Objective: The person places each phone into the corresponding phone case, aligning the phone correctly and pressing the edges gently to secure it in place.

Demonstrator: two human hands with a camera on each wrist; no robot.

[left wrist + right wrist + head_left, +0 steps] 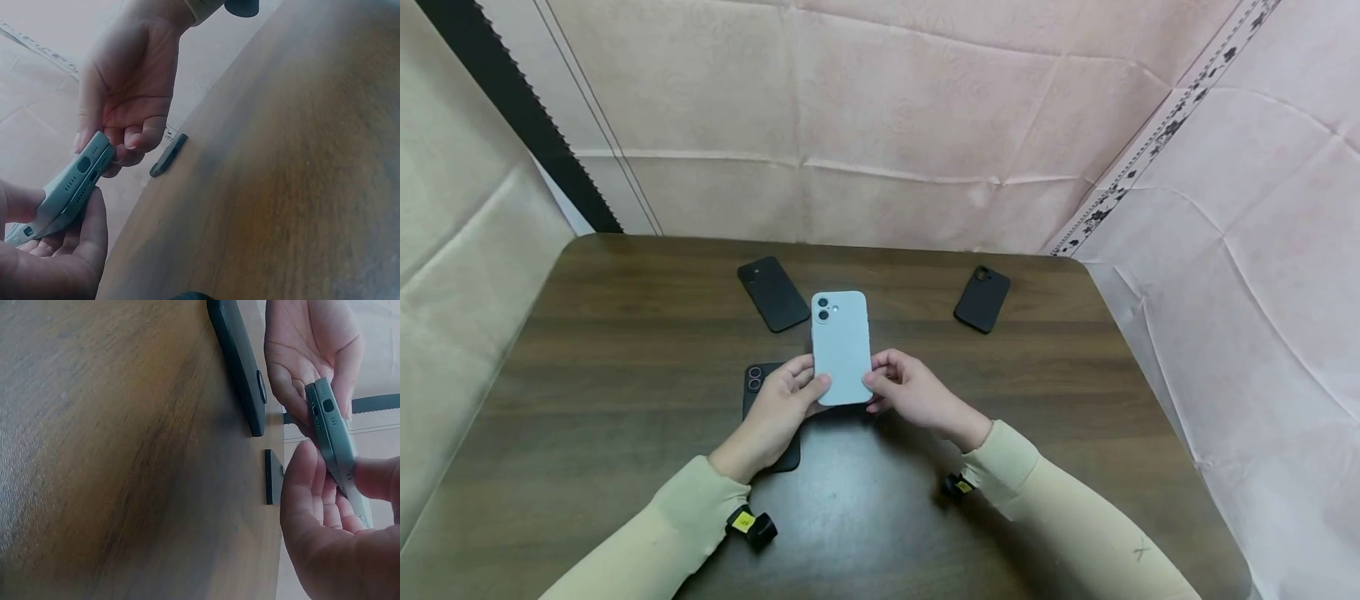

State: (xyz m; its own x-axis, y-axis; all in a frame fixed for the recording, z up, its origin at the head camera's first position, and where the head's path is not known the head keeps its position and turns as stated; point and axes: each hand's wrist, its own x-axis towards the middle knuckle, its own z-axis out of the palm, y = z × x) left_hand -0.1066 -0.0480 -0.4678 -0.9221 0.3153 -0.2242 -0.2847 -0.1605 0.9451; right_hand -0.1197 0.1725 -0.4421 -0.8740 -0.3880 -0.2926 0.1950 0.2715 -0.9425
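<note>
In the head view both hands hold up a light blue phone-shaped piece (841, 346) with two camera rings. My left hand (771, 421) pinches its lower left side, thumb on the back; my right hand (928, 402) pinches the lower right corner. Both wrist views show two layers, a pale shell (59, 197) (339, 434) and a second slab lying against it, with a narrow gap that widens toward one end. Fingers of the left hand (56, 269) (312, 347) and right hand (134, 81) (344, 550) curl around opposite edges.
A dark phone-shaped item (773, 293) lies behind the left hand, and another (982, 300) toward the back right. A third (790, 457) is partly hidden beneath the left hand and wrist. The wooden table (625, 375) ends at pale hanging cloth (887, 108).
</note>
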